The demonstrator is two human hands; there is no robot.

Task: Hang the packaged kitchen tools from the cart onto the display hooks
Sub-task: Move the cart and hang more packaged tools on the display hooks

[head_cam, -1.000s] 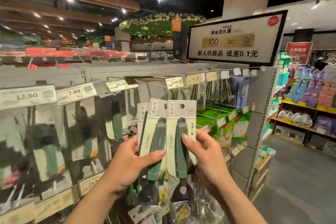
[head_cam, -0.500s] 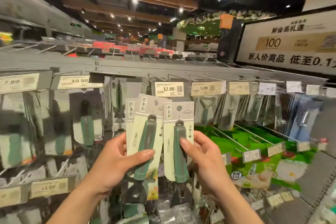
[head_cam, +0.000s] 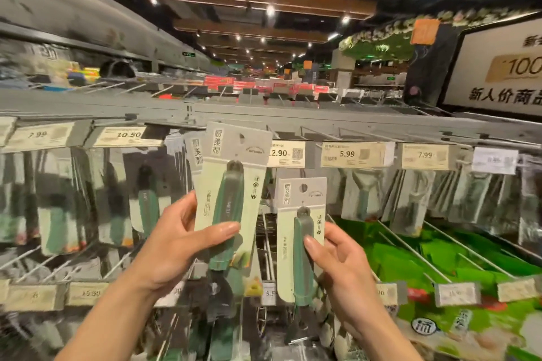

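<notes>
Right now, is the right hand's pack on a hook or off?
Off. The right hand holds the pack below the 12.90 tag, and no hook passes through its hang hole.

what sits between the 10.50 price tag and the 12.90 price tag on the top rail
In the head view, the pale green, grey-topped card packages held up by the left hand, overlapping the 12.90 price tag.

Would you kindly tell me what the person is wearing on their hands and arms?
Nothing shows on either: the left hand and right hand are bare, without gloves, rings, watch or bracelet, and the left forearm and right forearm are uncovered to the frame's edge, so no sleeve is in view.
</notes>
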